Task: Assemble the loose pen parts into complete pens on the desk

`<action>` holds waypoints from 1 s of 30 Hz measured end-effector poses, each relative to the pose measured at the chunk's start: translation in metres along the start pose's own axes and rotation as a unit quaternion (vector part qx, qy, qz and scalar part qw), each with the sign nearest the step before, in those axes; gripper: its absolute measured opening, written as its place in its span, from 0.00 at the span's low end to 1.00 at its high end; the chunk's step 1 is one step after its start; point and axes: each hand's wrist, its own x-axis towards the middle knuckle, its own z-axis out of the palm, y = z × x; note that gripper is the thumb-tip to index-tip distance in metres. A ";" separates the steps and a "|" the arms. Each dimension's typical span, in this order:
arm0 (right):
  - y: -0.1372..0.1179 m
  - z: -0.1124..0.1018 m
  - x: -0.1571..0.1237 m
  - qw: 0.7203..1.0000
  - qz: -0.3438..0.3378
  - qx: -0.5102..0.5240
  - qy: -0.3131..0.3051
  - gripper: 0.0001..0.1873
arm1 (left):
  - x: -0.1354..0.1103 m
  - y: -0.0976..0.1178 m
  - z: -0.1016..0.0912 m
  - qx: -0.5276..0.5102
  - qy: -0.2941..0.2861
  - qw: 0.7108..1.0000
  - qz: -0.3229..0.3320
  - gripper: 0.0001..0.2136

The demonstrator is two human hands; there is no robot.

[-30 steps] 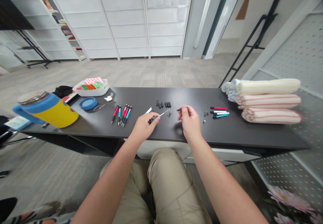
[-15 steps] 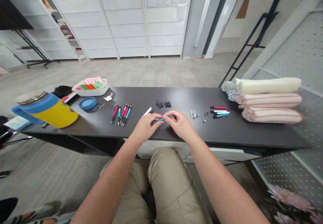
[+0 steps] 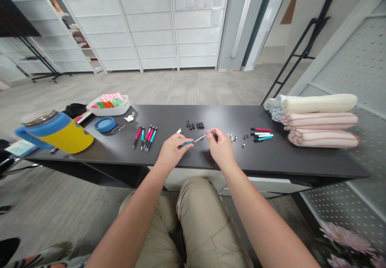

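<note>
My left hand (image 3: 174, 149) is closed around a teal pen barrel (image 3: 187, 143) above the dark table. In my right hand (image 3: 221, 147) a thin white pen refill (image 3: 199, 138) is pinched, its tip pointing at the barrel's open end. The two pieces look slightly apart. Several black pen grips (image 3: 195, 125) lie just beyond my hands. Small clear and silver pen parts (image 3: 231, 137) are scattered right of my right hand. White refills (image 3: 179, 131) stick out behind my left hand, mostly hidden.
Assembled pens (image 3: 145, 138) lie to the left, and red, white and teal barrels (image 3: 261, 134) to the right. Rolled towels (image 3: 321, 120) are stacked at the right end. A yellow and blue jug (image 3: 57, 131), a blue lid (image 3: 105, 124) and a white basket (image 3: 109, 106) occupy the left end.
My right hand has moved right, away from my left hand, and the white refill now shows between them. My left hand has shifted slightly left with the teal barrel.
</note>
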 end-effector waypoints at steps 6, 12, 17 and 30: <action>0.002 0.005 0.000 0.997 -0.028 -0.058 -0.033 0.21 | -0.001 -0.004 0.003 0.036 0.011 0.999 -0.031 0.09; 0.002 0.005 0.000 0.995 -0.043 -0.066 -0.054 0.19 | 0.002 -0.001 -0.001 0.033 0.022 0.999 -0.026 0.11; 0.003 0.006 0.000 0.995 -0.045 -0.069 -0.056 0.18 | 0.004 -0.003 -0.001 0.007 0.015 1.000 -0.018 0.04; 0.003 0.006 0.001 0.995 -0.036 -0.071 -0.061 0.19 | 0.002 -0.004 0.001 -0.076 0.045 0.988 -0.125 0.08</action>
